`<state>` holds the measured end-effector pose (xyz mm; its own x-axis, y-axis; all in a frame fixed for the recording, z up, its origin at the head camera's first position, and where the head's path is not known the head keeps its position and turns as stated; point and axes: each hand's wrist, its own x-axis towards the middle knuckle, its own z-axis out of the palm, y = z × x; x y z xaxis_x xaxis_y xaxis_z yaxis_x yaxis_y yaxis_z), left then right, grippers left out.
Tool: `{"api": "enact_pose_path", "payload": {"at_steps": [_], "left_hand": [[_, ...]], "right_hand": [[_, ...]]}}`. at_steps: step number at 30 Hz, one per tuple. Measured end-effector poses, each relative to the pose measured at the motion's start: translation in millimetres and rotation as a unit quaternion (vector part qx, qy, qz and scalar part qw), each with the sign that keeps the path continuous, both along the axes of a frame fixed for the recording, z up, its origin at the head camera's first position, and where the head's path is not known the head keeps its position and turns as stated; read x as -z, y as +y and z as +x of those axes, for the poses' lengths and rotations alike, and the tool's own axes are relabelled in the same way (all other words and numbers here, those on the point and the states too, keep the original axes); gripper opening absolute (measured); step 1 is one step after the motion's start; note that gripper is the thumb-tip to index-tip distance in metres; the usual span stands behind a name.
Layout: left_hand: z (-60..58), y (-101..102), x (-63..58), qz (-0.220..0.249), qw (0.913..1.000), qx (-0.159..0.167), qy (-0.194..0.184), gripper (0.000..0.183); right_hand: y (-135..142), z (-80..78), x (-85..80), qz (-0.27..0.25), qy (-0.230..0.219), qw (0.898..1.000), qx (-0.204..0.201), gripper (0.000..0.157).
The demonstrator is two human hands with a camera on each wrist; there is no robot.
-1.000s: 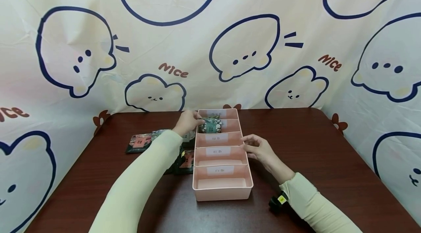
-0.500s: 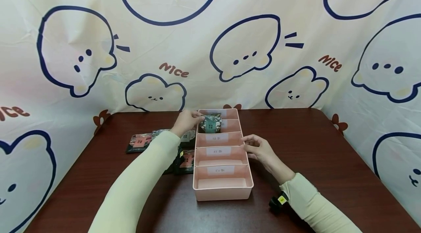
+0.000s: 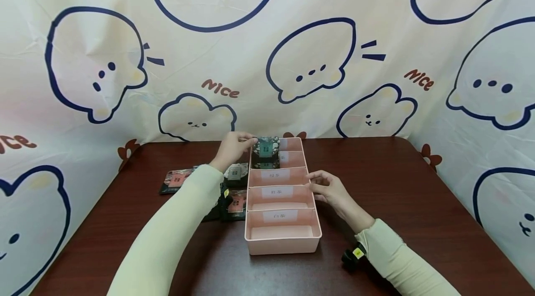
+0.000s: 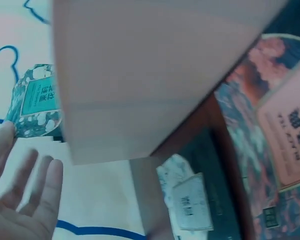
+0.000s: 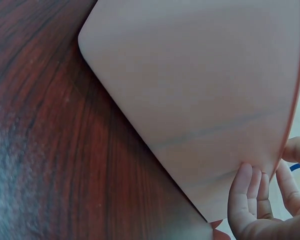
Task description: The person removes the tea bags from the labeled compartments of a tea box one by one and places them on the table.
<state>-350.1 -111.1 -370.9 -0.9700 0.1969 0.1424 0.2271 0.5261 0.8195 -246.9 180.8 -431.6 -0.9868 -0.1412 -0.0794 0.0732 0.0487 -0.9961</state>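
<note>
In the head view, a long pink divided box (image 3: 283,246) with labelled compartments stands mid-table. My left hand (image 3: 232,149) pinches the edge of a dark floral tea packet (image 3: 266,148) with a green label, over the box's far left end. A strip of similar pattern (image 3: 266,165) shows just below it. In the left wrist view, thumb and finger hold the packet (image 4: 38,100) at its corner, the other fingers spread. My right hand (image 3: 332,191) grips the box's right rim; in the right wrist view, several fingers (image 5: 245,190) press the outer wall and another reaches over the edge.
Left of the box lie several tea packets: one with a pink label (image 3: 177,180), one with a pale green label (image 3: 236,174) and another with an orange-pink label (image 3: 237,204). A patterned cloth (image 3: 251,63) hangs behind the dark wooden table (image 3: 376,170).
My left hand has moved slightly up and left, and the tea packet now stands higher and straighter at the box's far end. The right hand stays on the rim.
</note>
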Motion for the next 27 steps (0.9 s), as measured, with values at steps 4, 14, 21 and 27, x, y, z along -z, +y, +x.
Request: {"api": "enact_pose_path", "payload": {"at_steps": [4, 14, 21, 27], "left_hand": [[4.3, -3, -10.6, 0.075, 0.997, 0.008, 0.017, 0.028], [17.5, -15, -32.9, 0.192, 0.9803, 0.007, 0.047, 0.029], [26.5, -29, -43.1, 0.198, 0.9794, 0.005, 0.042, 0.035], [35.1, -44, -47.5, 0.204, 0.978, -0.008, 0.042, 0.034]], "right_hand": [[0, 0.0, -0.5, 0.004, 0.001, 1.0, -0.003, 0.035], [-1, 0.5, -0.4, -0.007, -0.002, 1.0, -0.002, 0.038], [-1, 0.7, -0.3, -0.011, 0.0, 1.0, 0.002, 0.034], [-1, -0.4, 1.3, -0.015, -0.003, 1.0, 0.007, 0.03]]}}
